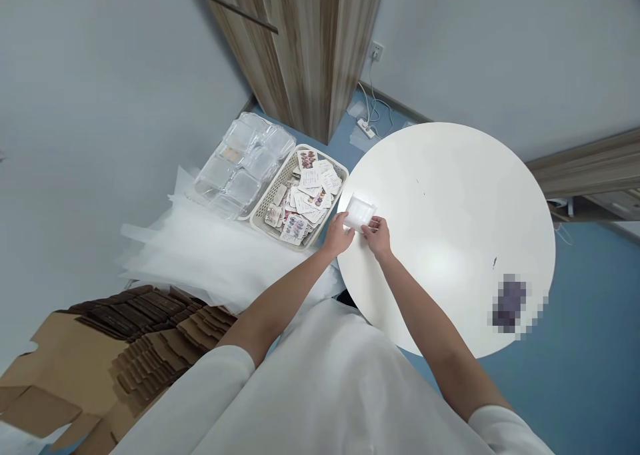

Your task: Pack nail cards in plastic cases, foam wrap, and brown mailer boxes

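Note:
Both my hands are at the left side of a round white table (450, 202). Between them is a small, whitish, squarish packet (359, 211), translucent in look; what it contains is too small to make out. My left hand (339, 235) is closed on its left lower edge, thumb toward the front. My right hand (379, 236) grips the right lower corner with bent fingers. Just left of my hands stands a cream plastic basket (260, 223) heaped with printed white cards (311, 178), some bearing coloured oval pieces.
Beyond the basket sits a container of clear plastic boxes (245, 155). White translucent sheets (200, 242) are piled in front, above a carton of folded brown cardboard (165, 335). A pixelated dark item (510, 303) lies at the table's right. Behind are a wooden cabinet (300, 48) and power strip (366, 128).

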Available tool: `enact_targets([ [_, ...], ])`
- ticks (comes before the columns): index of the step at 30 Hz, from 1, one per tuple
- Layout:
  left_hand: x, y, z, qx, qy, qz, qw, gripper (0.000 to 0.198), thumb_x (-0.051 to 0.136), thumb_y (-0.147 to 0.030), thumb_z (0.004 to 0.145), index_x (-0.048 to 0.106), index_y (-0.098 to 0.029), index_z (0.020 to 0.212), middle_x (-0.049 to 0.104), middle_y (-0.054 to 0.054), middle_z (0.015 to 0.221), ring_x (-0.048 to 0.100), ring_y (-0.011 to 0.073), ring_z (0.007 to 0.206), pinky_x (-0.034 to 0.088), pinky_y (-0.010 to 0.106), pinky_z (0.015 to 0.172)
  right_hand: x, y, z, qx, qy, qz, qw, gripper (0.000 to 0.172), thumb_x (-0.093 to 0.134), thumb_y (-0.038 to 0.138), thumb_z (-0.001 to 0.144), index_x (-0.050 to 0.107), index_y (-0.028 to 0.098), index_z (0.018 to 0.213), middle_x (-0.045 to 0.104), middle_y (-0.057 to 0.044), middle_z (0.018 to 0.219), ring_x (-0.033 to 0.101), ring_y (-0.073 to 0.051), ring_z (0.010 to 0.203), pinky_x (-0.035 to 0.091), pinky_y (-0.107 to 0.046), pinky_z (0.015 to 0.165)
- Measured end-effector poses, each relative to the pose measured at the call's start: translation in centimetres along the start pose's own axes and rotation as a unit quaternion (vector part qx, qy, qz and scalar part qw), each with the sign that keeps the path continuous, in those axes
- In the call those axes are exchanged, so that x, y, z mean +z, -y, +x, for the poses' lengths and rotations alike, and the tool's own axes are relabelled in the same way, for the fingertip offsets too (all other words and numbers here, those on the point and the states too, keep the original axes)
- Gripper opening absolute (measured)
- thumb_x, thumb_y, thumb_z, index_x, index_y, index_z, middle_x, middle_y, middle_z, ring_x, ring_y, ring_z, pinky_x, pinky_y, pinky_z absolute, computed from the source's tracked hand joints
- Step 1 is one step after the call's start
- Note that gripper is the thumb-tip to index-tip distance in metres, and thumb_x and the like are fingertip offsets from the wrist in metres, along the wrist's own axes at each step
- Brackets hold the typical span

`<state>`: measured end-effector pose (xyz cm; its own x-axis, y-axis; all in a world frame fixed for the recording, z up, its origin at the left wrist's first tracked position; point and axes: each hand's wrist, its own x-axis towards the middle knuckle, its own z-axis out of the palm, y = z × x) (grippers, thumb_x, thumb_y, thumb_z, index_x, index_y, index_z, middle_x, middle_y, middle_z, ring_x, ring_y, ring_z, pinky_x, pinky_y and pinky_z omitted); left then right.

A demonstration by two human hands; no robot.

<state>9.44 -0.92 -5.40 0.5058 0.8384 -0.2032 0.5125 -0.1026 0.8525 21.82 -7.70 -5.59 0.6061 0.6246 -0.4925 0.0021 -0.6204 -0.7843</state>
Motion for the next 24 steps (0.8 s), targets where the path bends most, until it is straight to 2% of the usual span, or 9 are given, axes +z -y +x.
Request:
enact_targets([
  [4,0.3,0.5,-0.4,0.026,-0.026,0.002,0.999,0.053,0.057,-0.017,0.071,0.04,-0.017,0.121,0.044,0.011,0.125,0.039,0.0228,0.121,0.032,0.039,0.103,-1.2,-0.8,-0.8,-0.003,0.002,-0.018,1.0,0.054,0.06,0.045,0.066,0.041,0.023,0.112,0.052,-0.002,0.097,0.05,-0.011,0.067,0.046,-0.028,0.065],
  [7,0.8,0.7,-1.5,0.018,-0.043,0.018,0.999,0.056,0.057,-0.018,0.071,0.037,-0.017,0.123,0.038,0.012,0.13,0.032,0.0232,0.126,0.028,0.04,0.105,-2.4,-1.9,-2.2,0.002,0.019,-0.003,1.0,0.055,0.057,0.046,0.068,0.041,0.024,0.115,0.053,-0.002,0.097,0.049,-0.01,0.064,0.044,-0.027,0.062],
  [13,1.4,0.2,-6.6,-0.026,-0.045,0.041,0.998,0.057,0.054,-0.022,0.074,0.034,-0.016,0.127,0.031,0.014,0.136,0.027,0.0247,0.129,0.027,0.041,0.106,-5.6,-4.9,-6.3,0.005,0.044,0.012,0.999,0.051,0.055,0.04,0.067,0.043,0.021,0.113,0.055,-0.001,0.088,0.047,-0.01,0.059,0.042,-0.027,0.056],
  [15,1.6,-0.3,-8.7,-0.019,-0.044,0.038,0.998,0.053,0.054,-0.021,0.075,0.037,-0.016,0.125,0.035,0.013,0.134,0.03,0.0239,0.128,0.028,0.041,0.105,-6.8,-5.6,-7.7,-0.013,0.06,0.018,0.998,0.049,0.055,0.039,0.067,0.044,0.02,0.112,0.055,-0.001,0.087,0.048,-0.01,0.058,0.043,-0.028,0.058],
  [19,2.2,-1.6,-12.4,-0.012,-0.027,0.012,0.999,0.04,0.052,-0.021,0.076,0.047,-0.017,0.116,0.05,0.01,0.122,0.046,0.0213,0.116,0.037,0.039,0.099,-8.6,-6.2,-10.2,-0.058,0.078,0.033,0.995,0.045,0.054,0.04,0.069,0.048,0.019,0.108,0.056,-0.002,0.086,0.049,-0.01,0.057,0.044,-0.028,0.058],
  [24,2.1,-3.8,-17.3,-0.04,-0.011,-0.053,0.998,0.034,0.05,-0.023,0.078,0.051,-0.016,0.112,0.06,0.01,0.108,0.061,0.0175,0.09,0.05,0.032,0.079,-8.3,-6.3,-12.4,-0.123,0.138,0.022,0.983,0.039,0.053,0.045,0.071,0.056,0.017,0.097,0.057,-0.003,0.081,0.048,-0.011,0.056,0.043,-0.029,0.057],
])
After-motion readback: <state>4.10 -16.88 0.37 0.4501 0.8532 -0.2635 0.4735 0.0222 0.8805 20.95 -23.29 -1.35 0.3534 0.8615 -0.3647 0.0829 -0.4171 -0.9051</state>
